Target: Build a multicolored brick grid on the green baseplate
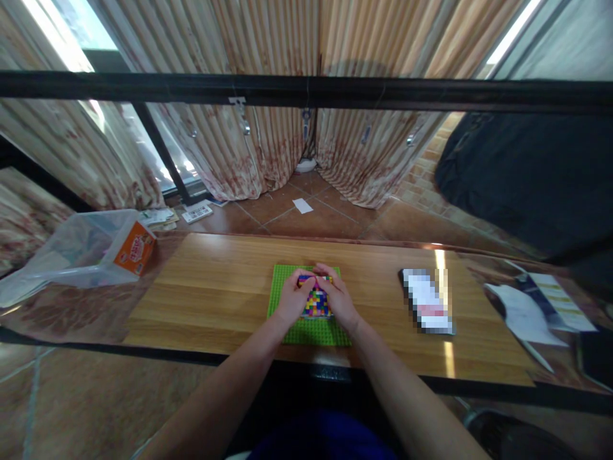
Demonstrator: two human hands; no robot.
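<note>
A green studded baseplate point(311, 334) lies on the wooden board in front of me. On its middle sits a block of many-coloured toy bricks point(317, 306). My left hand point(293, 297) wraps the block's left side, its thumb pressed on the top near the far edge. My right hand point(339, 295) closes round the right side, and its thumb meets the left one there. Both hands are closed on the brick block; the fingertips behind it are partly hidden.
A phone point(426, 303) with a blurred screen lies to the right on the wooden board point(211, 287). Far left stands a clear plastic bin point(90, 249) with an orange label. Papers point(527, 313) lie at the right end. A dark rail point(287, 88) crosses beyond the table.
</note>
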